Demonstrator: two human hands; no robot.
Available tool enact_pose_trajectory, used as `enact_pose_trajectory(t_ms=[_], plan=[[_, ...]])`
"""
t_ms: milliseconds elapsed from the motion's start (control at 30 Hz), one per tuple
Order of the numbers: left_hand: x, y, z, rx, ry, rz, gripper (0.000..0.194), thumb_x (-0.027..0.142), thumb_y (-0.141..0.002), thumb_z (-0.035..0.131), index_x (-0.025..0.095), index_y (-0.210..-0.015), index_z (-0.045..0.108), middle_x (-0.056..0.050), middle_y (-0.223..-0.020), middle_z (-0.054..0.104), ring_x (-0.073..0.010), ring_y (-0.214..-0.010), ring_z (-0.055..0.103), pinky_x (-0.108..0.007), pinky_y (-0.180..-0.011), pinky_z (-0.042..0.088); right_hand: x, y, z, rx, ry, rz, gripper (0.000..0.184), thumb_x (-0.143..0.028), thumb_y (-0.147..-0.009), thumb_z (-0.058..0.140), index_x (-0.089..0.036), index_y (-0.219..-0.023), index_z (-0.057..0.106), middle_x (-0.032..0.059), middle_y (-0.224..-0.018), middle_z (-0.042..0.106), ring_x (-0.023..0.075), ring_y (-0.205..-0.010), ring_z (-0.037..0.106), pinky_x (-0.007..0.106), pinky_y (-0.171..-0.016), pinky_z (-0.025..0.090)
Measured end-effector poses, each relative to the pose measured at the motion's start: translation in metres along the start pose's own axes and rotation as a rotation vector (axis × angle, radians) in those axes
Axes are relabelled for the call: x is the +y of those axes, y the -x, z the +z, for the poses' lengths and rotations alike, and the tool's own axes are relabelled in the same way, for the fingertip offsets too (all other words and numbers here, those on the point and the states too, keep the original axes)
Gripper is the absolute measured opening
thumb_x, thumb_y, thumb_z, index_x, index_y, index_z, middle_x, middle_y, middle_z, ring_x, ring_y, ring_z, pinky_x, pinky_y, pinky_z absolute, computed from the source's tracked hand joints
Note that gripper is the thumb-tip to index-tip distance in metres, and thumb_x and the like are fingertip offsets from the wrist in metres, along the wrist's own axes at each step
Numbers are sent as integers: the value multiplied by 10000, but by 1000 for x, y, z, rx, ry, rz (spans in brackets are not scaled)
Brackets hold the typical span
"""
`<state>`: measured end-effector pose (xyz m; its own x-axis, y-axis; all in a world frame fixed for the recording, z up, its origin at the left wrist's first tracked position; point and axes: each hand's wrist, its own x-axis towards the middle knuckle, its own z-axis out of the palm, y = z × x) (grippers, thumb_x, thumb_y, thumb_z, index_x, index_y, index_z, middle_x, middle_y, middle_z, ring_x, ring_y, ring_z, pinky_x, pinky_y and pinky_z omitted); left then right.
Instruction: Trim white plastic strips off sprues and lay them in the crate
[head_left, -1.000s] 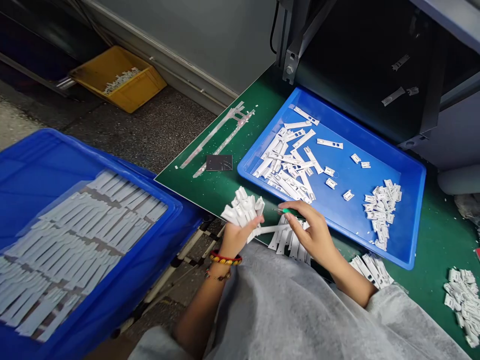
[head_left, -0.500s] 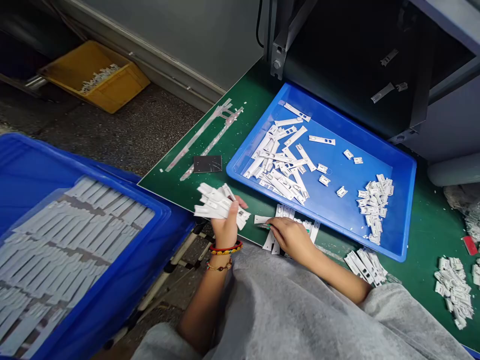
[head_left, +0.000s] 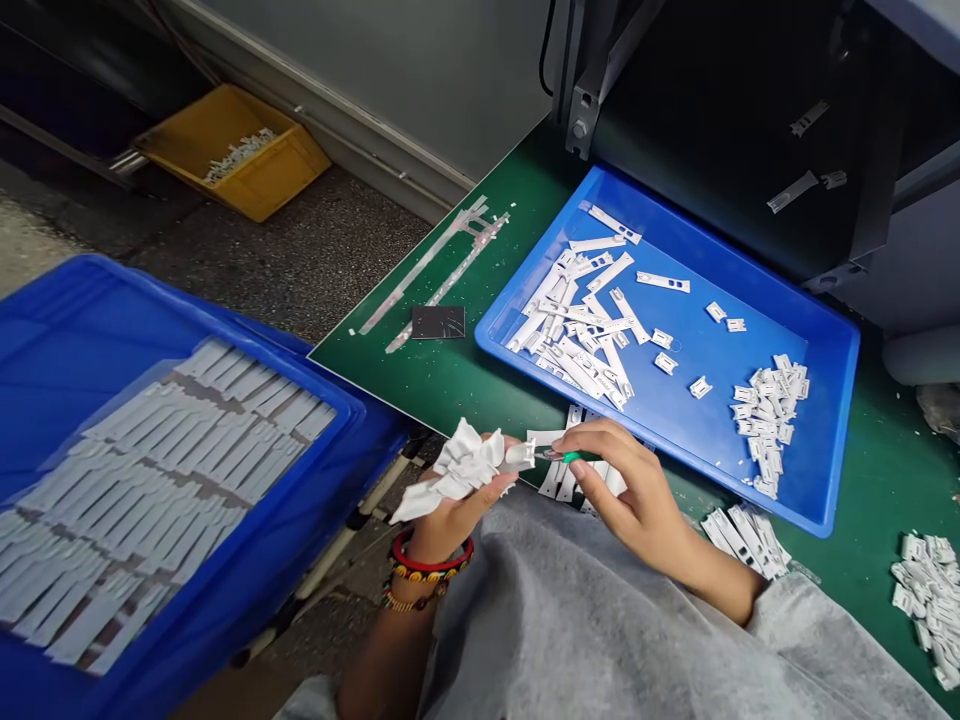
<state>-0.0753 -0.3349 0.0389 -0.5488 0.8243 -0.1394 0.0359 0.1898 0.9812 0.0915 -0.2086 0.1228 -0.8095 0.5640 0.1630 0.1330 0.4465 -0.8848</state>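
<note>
Your left hand [head_left: 450, 525] closed around a bunch of white plastic pieces [head_left: 465, 465], which stuck out past the near edge of the green table [head_left: 480, 385] toward the blue crate [head_left: 225, 325]. Your right hand [head_left: 634, 495] pinched a green-handled tool [head_left: 571, 457] against them. Loose pieces [head_left: 559, 480] lay beneath, just short of the rim of the blue tray [head_left: 844, 425], leaving little room.

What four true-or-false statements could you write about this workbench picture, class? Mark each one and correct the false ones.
1. The left hand grips a bunch of white plastic parts. True.
2. The right hand pinches a green-handled tool. True.
3. The blue tray sits on the floor. False: it sits on a green bench mat.
4. The yellow crate stands on that mat. False: it is down on the floor.
</note>
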Motion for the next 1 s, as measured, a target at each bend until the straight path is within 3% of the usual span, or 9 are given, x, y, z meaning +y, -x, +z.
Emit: enact_pose_trajectory(t_ms=[133,300,467,767,867,1000], plan=[[4,1,-2,-59,-106,150,206,393,-792,661,223,-875,744,-51,-860,764,-236,-820,692,-384,-874,555,-6,-1,-3,-23,-12,-22,199,-176,-973,495,-231,-1123,614,55,-1027,689,180,-982,634,335,-857,518],[8,1,-3,-61,-179,236,181,336,-834,625,204,-885,737,-61,-877,771,-217,-810,702,-348,-828,576,-4,-1,-4,-68,-72,-15,216,-193,-977,503,-250,-1144,627,45,-1031,697,179,-981,644,334,-849,535],[8,3,-4,-28,-198,345,186,308,-876,600,188,-962,715,-53,-906,764,-194,-792,709,-320,-777,587,-4,0,-3,-27,-47,-13,190,-202,-977,512,-245,-1119,630,50,-1032,700,189,-984,649,354,-849,541],[10,2,-2,-15,-181,313,182,351,-859,615,204,-890,717,-58,-840,757,-203,-759,700,-331,-743,586,-4,-3,-4,-56,-9,-41,176,-197,-983,503,-238,-1100,629,50,-1016,707,185,-965,655,351,-828,545],[10,4,-2,6,-198,343,139,320,-838,638,223,-889,723,-49,-850,760,-212,-773,699,-335,-749,573,0,-4,-2,5,69,-93,171,-162,-960,542,-239,-1089,624,51,-1014,701,191,-963,647,357,-834,526],[11,7,-3,-79,-150,285,169,359,-844,623,227,-898,716,-49,-822,748,-214,-737,694,-324,-683,562,5,-5,3,190,249,-148,197,-100,-931,558,-242,-1058,610,55,-978,677,197,-929,628,363,-814,502]])
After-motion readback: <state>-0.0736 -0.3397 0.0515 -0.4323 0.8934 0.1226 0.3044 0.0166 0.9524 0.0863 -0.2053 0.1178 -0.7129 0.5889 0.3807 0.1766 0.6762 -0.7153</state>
